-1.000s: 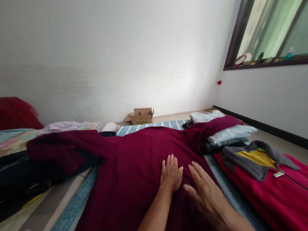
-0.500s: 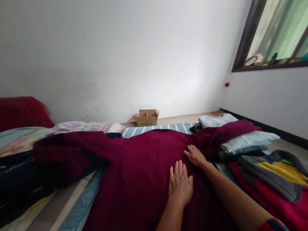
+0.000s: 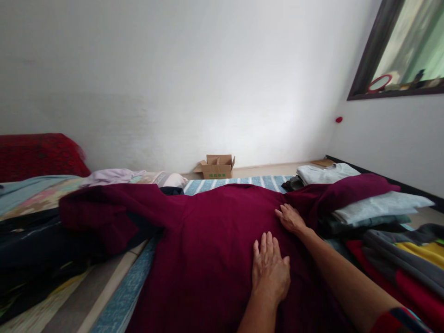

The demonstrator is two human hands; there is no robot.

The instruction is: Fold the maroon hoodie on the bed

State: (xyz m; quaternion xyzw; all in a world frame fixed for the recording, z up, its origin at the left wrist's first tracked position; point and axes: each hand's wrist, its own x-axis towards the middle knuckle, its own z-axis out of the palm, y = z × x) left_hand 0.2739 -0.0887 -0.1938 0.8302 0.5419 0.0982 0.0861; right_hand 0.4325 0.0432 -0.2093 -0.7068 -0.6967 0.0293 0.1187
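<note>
Head view | your left hand (image 3: 270, 270): palm-down, fingers extended, unclenched | your right hand (image 3: 290, 218): farther forward, palm-down, also unclenched; palms hidden | maroon garment (image 3: 208, 240): beneath both, spread over blue bedding (image 3: 268, 181); near end cut off
</note>
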